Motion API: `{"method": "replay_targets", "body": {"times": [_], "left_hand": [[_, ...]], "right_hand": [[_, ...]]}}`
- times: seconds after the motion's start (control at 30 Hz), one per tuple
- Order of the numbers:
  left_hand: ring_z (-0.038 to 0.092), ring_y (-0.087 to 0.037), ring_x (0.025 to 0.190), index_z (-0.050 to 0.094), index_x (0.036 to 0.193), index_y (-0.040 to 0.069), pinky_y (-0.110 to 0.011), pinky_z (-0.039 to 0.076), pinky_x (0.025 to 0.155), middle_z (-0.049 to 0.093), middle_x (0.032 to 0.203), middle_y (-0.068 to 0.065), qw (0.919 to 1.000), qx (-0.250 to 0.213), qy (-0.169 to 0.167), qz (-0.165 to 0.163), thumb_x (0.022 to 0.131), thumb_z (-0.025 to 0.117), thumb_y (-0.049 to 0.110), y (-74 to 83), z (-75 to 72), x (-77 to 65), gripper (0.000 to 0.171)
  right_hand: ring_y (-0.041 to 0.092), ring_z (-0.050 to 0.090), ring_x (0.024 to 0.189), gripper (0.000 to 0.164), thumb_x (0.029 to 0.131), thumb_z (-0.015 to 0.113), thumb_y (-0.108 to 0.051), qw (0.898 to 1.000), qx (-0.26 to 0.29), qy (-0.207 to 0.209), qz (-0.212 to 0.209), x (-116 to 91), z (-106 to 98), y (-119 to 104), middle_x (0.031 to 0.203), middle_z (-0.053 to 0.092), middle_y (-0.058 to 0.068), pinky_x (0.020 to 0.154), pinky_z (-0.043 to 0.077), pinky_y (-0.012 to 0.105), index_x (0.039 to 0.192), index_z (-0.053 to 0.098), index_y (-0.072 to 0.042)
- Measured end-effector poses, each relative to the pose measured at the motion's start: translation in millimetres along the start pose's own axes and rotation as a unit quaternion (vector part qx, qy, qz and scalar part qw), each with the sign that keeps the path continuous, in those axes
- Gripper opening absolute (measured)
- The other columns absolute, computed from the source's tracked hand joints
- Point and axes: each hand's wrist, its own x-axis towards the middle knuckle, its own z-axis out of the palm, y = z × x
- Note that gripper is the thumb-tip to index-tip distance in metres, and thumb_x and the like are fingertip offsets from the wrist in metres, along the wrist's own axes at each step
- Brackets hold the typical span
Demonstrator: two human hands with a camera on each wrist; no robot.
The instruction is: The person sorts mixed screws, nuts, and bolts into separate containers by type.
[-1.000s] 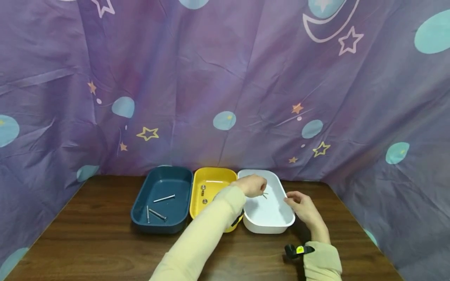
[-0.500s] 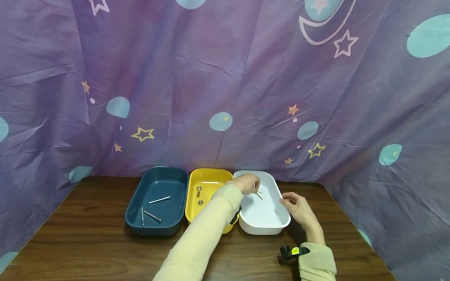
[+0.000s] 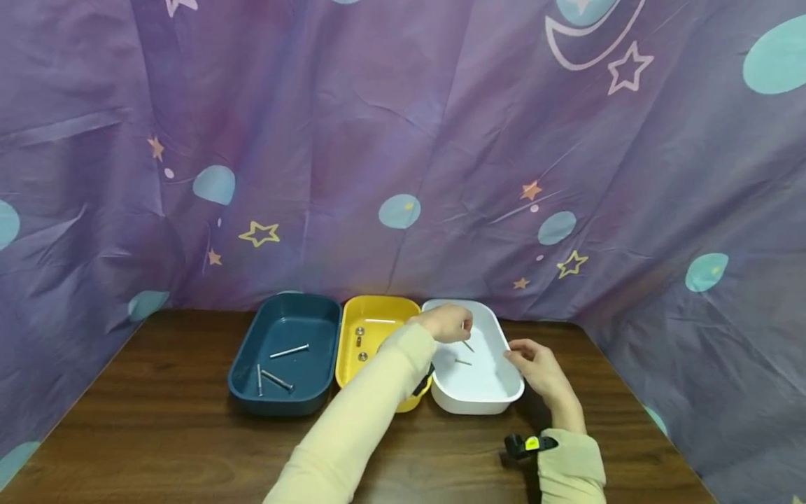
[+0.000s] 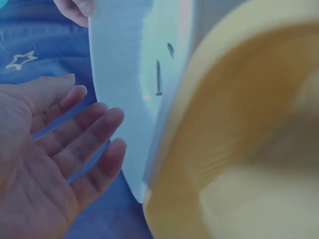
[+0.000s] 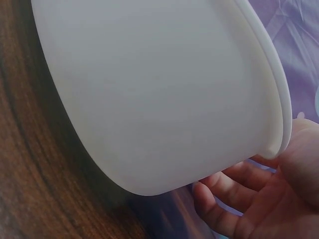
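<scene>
In the head view my left hand (image 3: pixel 446 323) reaches over the white tray (image 3: pixel 476 407) from the left. The left wrist view shows its fingers (image 4: pixel 94 134) loosely bent and spread, with nothing between them. Two small screws lie in that tray: one screw (image 3: pixel 467 346) just below my left fingertips, the other screw (image 3: pixel 463 362) nearer the front. At the tray's right side, my right hand (image 3: pixel 540 372) holds the rim, thumb up at the edge and fingers curled under it in the right wrist view.
A yellow tray (image 3: pixel 349 301) beside the white one holds small metal nuts (image 3: pixel 362 357). Left of it, a dark blue tray (image 3: pixel 283 404) contains three long bolts (image 3: pixel 277 380). All stand on a brown wooden table (image 3: pixel 189 434), with a purple curtain (image 3: pixel 352 161) behind.
The small screws, earlier bunched right under my left fingertips, now lie apart, one nearer the tray's front. My right hand stays at the rim; the head view has shifted slightly.
</scene>
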Motion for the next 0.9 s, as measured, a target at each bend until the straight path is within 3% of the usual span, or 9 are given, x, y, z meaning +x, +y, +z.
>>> {"method": "replay_targets", "body": {"times": [0.43, 0.9], "left_hand": [[0.055, -0.011, 0.084, 0.066, 0.098, 0.016, -0.023, 0.042, 0.074, 0.062, 0.09, 0.006, 0.9988, 0.013, -0.041, 0.024, 0.097, 0.06, 0.026, 12.9, -11.8, -25.3, 0.012], [0.057, -0.005, 0.083, 0.066, 0.101, 0.015, -0.018, 0.044, 0.076, 0.064, 0.091, 0.008, 0.9963, -0.047, -0.013, 0.071, 0.099, 0.059, 0.022, 16.9, -13.9, -77.4, 0.01]], "right_hand": [[0.017, 0.057, 0.08, 0.032, 0.095, 0.063, -0.011, 1.0, -0.004, -0.011, 0.005, 0, -1, -3, 0.097, 0.064, 0.016, 0.065, 0.046, 0.025, 0.118, 0.058, 0.011], [0.014, 0.056, 0.078, 0.031, 0.095, 0.062, -0.011, 1.0, -0.006, -0.012, 0.004, 1, -1, 1, 0.096, 0.064, 0.016, 0.066, 0.047, 0.025, 0.118, 0.058, 0.01]]}}
